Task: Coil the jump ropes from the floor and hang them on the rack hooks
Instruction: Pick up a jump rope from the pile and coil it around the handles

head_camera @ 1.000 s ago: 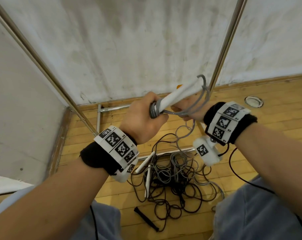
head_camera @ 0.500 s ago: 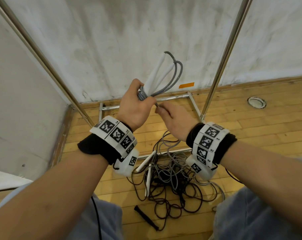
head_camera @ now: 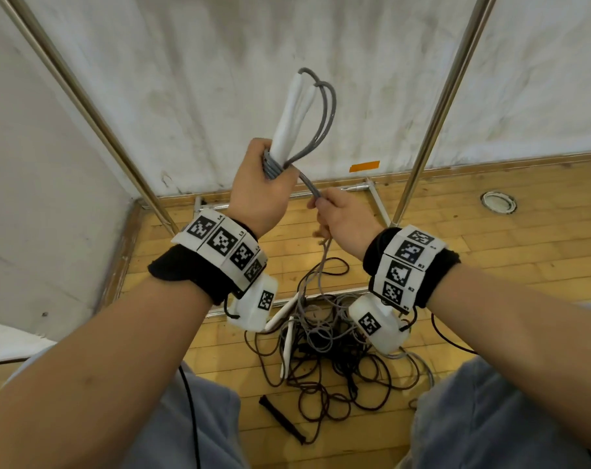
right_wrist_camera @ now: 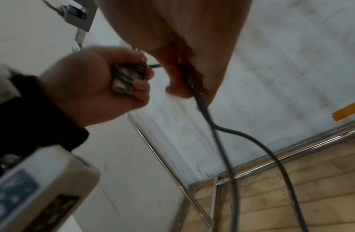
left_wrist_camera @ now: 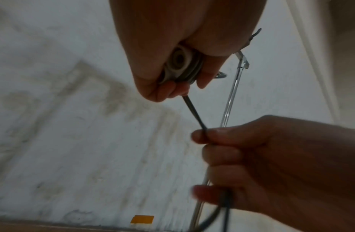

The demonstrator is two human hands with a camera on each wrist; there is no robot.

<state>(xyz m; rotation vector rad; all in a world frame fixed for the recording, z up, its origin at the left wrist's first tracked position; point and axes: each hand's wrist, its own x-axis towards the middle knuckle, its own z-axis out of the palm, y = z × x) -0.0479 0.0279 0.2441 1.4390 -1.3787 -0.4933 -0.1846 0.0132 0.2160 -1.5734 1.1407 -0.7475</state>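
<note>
Jump rope (head_camera: 318, 123), grey cord with two white handles (head_camera: 292, 116), held up in front of the wall, well above the floor. Left hand (head_camera: 260, 194) clenched round the lower ends of both handles and the turns of cord wound about them. Right hand (head_camera: 345, 218) just beside it and lower, fingers (left_wrist_camera: 222, 153) curled round the free run of cord, which stretches taut between the two hands and then drops to the floor.

Handling, as judged: light; cord limp and smooth, likely to slide and to spring loose from the wraps if tension eases; handles rigid and the sound place to hold. Best grip at the wrapped base of the handles, as now, with the other hand feeding cord close to the bundle.

Orientation: handles side by side, long axis near upright, tilted slightly right, tips up toward the wall; two cord loops bowed out from the tips back down to the fist.

Remaining ropes (head_camera: 324, 363) in a tangled heap on the floor between the knees, near the rack base rail (head_camera: 341, 189); one black handle (head_camera: 280, 418) lying apart toward the near edge. Hooks only glimpsed, blurred, in the wrist views.
</note>
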